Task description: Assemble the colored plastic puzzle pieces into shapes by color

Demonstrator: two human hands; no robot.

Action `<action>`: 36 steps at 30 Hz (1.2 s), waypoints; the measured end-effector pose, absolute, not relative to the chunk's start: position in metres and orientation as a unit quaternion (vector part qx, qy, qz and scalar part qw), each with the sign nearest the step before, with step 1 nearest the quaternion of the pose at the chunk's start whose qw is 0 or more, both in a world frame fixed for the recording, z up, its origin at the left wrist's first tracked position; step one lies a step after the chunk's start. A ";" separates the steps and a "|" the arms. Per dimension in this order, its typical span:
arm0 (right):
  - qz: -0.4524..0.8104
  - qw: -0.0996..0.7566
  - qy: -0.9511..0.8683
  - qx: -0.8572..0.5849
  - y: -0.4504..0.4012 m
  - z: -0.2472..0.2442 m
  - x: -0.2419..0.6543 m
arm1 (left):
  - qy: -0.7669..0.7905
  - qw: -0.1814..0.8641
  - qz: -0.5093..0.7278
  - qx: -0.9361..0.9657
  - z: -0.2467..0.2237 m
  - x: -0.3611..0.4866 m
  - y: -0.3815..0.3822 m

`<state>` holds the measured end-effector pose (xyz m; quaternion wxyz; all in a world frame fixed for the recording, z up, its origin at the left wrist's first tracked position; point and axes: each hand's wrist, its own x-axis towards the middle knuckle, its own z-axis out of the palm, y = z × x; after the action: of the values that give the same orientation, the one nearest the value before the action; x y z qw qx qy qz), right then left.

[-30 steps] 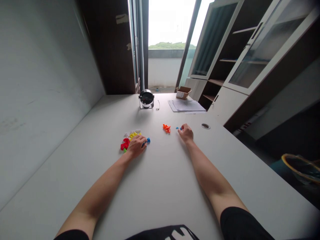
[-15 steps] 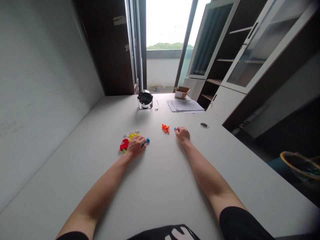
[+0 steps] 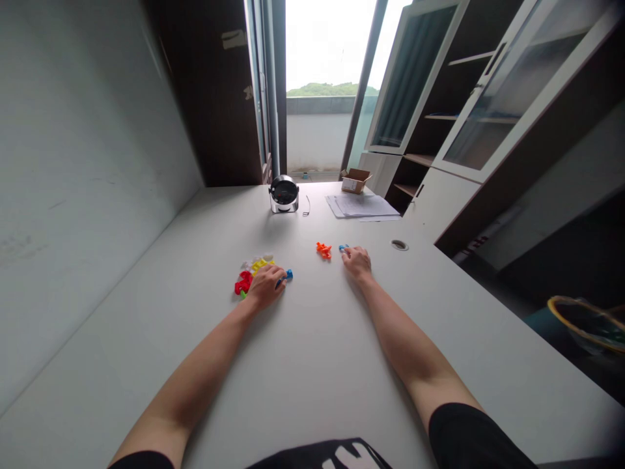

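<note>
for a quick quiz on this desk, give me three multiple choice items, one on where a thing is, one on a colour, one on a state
1. Where is the orange plastic piece relative to the right hand?
A. Just to its left, not touching it
B. To its right
C. Under its palm

2. What colour is the small plastic piece touching the right hand?
A. Red
B. Yellow
C. Blue

3. What state is the cardboard box at the far end of the white table in?
A. Taped shut
B. Flaps open
C. Crushed flat

Answers:
1. A, because a gap of bare table separates the piece from the hand.
2. C, because blue shows at the fingertips.
3. B, because its flaps stand raised above the box.
</note>
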<state>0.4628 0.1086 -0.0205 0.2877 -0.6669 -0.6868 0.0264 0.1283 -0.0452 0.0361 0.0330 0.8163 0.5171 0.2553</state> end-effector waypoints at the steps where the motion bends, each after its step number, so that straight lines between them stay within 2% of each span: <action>1: 0.027 0.286 -0.686 -0.669 0.109 -0.021 0.463 | 0.515 0.031 0.257 0.817 0.036 0.128 -0.045; 8: 0.038 0.284 -0.686 -0.669 0.111 -0.022 0.464 | 0.514 0.023 0.263 0.816 0.036 0.129 -0.046; 16: 0.034 0.347 -0.706 -0.617 0.110 -0.020 0.463 | 0.519 0.015 0.251 0.817 0.034 0.128 -0.044; 36: 0.064 0.322 -0.715 -0.617 0.114 -0.026 0.465 | 0.510 0.039 0.245 0.824 0.039 0.129 -0.048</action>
<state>0.4655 0.1144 -0.0260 0.3221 -0.6168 -0.7154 0.0644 0.1292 -0.0475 0.0389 0.0389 0.8237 0.5100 0.2449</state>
